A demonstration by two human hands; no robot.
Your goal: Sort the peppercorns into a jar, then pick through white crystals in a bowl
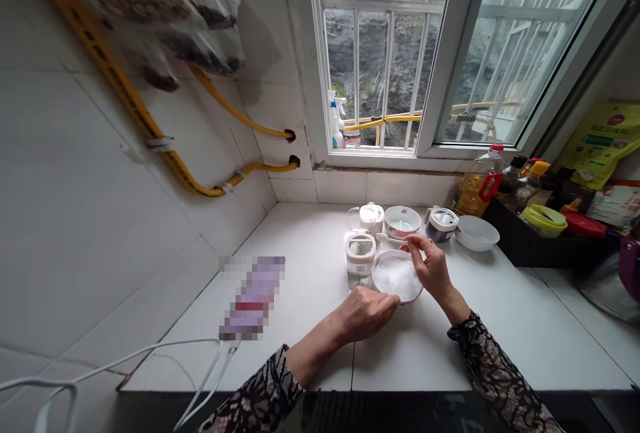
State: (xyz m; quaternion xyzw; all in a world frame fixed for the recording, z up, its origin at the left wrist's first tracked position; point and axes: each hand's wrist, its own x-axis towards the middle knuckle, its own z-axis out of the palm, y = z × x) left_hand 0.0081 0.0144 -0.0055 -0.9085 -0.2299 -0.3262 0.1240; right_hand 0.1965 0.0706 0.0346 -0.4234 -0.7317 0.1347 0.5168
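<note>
A bowl of white grains (397, 276) stands on the white tiled counter. My left hand (369, 312) is closed on the bowl's near rim. My right hand (429, 261) pinches the handle of a small white spoon (389, 238), raised above the bowl's far side with its head pointing left. Just left of the bowl is a clear seasoning jar (361, 254) with a pale lid. Behind stand a second pale-lidded jar (371, 218), a floral bowl (402, 221) with something white inside, and a jar with dark contents (441, 224).
A white bowl (477, 233) and an oil bottle (477, 183) stand at the back right, beside a black bin (515, 236) of bottles and packets. Left lies a blurred purple object (253, 298) with a white cable (213, 366). Yellow pipes (185, 176) run along the wall.
</note>
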